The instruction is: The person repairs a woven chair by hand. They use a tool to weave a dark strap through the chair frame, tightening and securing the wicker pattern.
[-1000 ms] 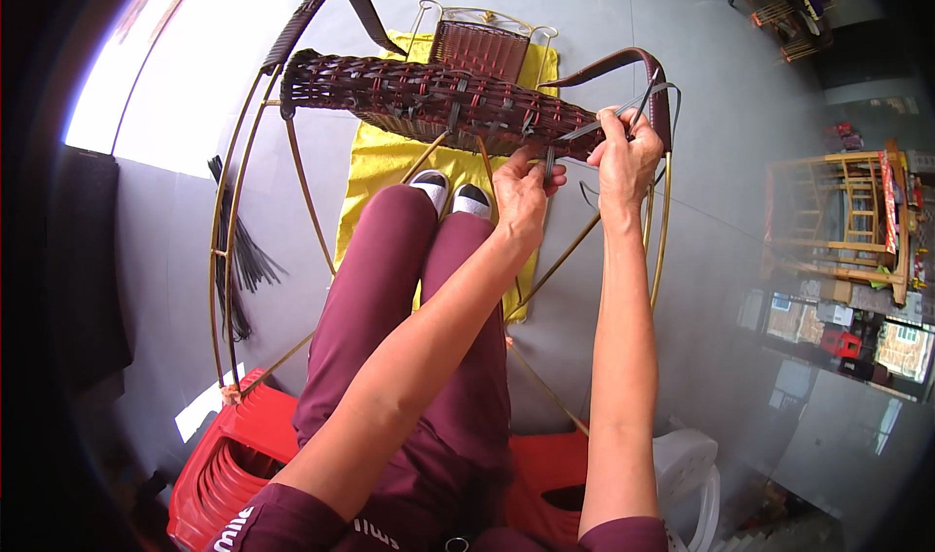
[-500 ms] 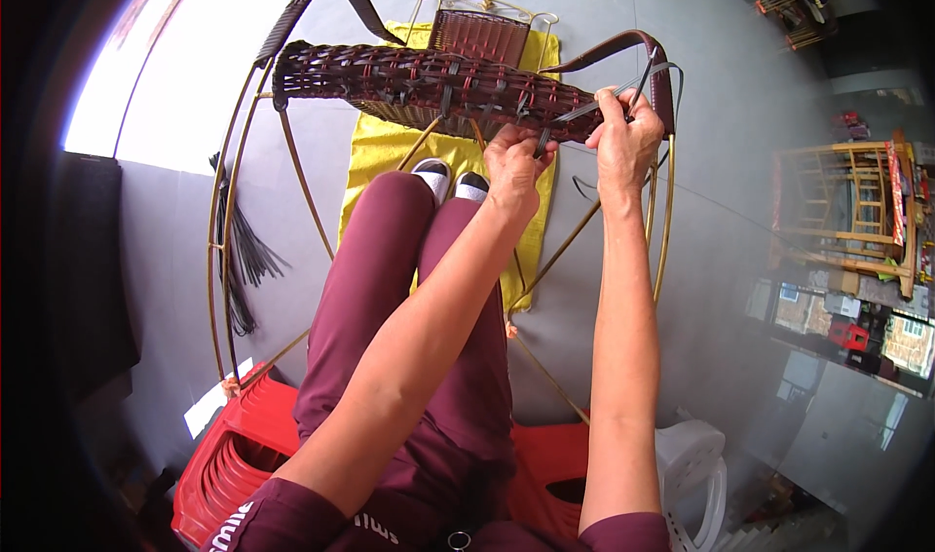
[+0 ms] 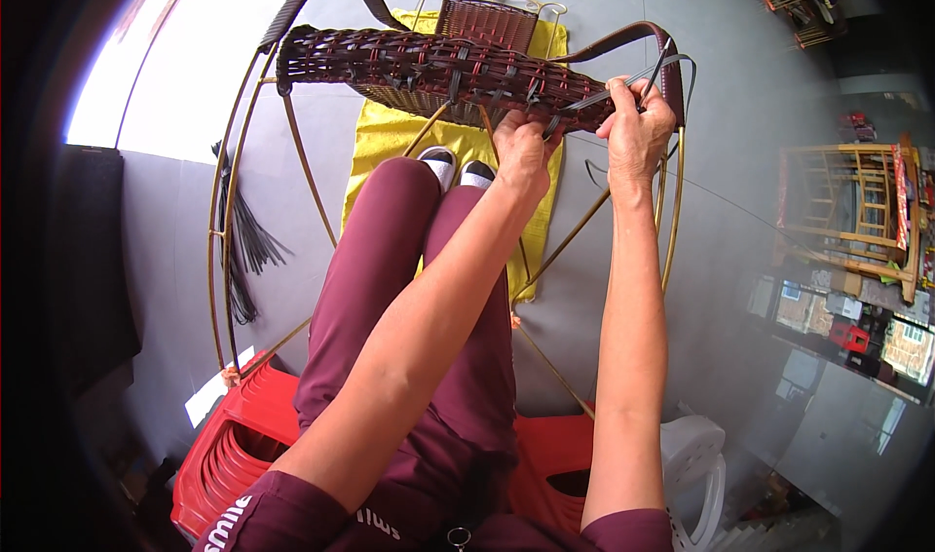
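Note:
A dark red-brown woven rattan panel [image 3: 409,65] on a brass-coloured metal frame [image 3: 317,177] spans across above my legs, with curved wrapped arms at both ends. My left hand [image 3: 521,148] is under the right half of the panel, fingers closed around a flat grey strip [image 3: 552,123], fingertips partly hidden by the weave. My right hand [image 3: 635,128] pinches the grey strip at the panel's right end, where a loose loop of it stands up beside the right arm.
A yellow cloth [image 3: 385,133] lies beneath, with a small woven seat piece [image 3: 482,21] at the back. A bundle of grey strips [image 3: 243,250] hangs on the left. Stacked red stools [image 3: 243,425], a white stool [image 3: 691,445] and wooden chair frames [image 3: 857,211] surround me.
The panel and both my hands have shifted upward and slightly right in the view. My left hand's fingers have tucked further under the weave.

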`<action>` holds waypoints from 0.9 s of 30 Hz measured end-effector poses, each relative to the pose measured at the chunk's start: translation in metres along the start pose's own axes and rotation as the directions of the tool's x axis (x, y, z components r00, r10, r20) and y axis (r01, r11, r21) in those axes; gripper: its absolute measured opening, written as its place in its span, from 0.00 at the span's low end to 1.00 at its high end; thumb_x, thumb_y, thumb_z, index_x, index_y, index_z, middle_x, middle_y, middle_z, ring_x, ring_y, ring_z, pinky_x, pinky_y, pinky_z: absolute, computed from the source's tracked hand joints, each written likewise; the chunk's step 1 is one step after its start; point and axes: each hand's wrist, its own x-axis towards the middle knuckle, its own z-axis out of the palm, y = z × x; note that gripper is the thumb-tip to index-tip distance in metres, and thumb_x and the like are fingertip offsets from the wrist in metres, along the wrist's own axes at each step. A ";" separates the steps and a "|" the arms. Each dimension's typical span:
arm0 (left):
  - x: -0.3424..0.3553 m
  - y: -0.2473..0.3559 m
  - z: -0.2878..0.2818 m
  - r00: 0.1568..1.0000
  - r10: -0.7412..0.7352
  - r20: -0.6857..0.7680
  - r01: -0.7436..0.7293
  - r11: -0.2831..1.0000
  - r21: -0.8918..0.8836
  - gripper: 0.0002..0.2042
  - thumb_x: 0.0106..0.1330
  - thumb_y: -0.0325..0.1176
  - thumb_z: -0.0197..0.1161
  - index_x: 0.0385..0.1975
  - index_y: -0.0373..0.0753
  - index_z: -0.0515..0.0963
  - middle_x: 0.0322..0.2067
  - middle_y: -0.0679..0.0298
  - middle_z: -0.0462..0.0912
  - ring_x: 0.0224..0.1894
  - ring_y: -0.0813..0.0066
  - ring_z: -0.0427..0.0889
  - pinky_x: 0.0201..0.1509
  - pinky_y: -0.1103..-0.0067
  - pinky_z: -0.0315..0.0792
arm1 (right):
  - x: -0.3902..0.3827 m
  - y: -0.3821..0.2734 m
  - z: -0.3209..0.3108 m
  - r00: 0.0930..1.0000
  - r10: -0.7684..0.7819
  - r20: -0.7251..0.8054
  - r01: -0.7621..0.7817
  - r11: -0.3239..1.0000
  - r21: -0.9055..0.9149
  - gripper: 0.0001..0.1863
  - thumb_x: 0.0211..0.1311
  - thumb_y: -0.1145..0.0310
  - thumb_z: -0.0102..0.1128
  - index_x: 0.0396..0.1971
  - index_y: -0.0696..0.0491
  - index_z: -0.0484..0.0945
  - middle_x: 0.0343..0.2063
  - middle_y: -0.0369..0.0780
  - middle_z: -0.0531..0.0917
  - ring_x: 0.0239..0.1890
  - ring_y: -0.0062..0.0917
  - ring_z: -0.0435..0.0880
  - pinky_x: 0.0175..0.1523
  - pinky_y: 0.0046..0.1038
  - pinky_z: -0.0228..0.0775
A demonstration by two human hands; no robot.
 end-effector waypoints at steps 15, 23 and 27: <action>0.006 -0.003 -0.001 0.999 0.038 0.039 -0.035 0.997 -0.069 0.12 0.55 0.17 0.48 0.35 0.42 0.72 0.33 0.69 0.77 0.33 0.80 0.76 0.35 0.83 0.71 | 0.002 -0.002 0.000 1.000 -0.011 -0.009 0.012 1.000 0.018 0.06 0.53 0.71 0.55 0.20 0.57 0.74 0.13 0.33 0.73 0.06 0.14 0.64 0.16 0.17 0.55; 0.003 -0.002 0.000 0.996 0.053 0.067 -0.048 0.996 -0.081 0.14 0.53 0.16 0.44 0.34 0.41 0.72 0.33 0.69 0.77 0.34 0.79 0.75 0.36 0.81 0.71 | 0.003 -0.001 -0.001 1.000 -0.018 -0.009 0.018 1.000 -0.002 0.06 0.52 0.71 0.55 0.20 0.57 0.74 0.11 0.32 0.71 0.06 0.14 0.64 0.17 0.17 0.54; 0.001 -0.001 0.000 0.991 0.083 0.107 -0.077 0.995 -0.058 0.15 0.52 0.15 0.44 0.35 0.40 0.73 0.33 0.68 0.77 0.34 0.78 0.76 0.37 0.80 0.71 | 0.004 -0.002 -0.002 1.000 -0.011 -0.017 0.011 1.000 0.001 0.06 0.52 0.71 0.55 0.20 0.57 0.74 0.11 0.32 0.72 0.06 0.14 0.64 0.17 0.17 0.54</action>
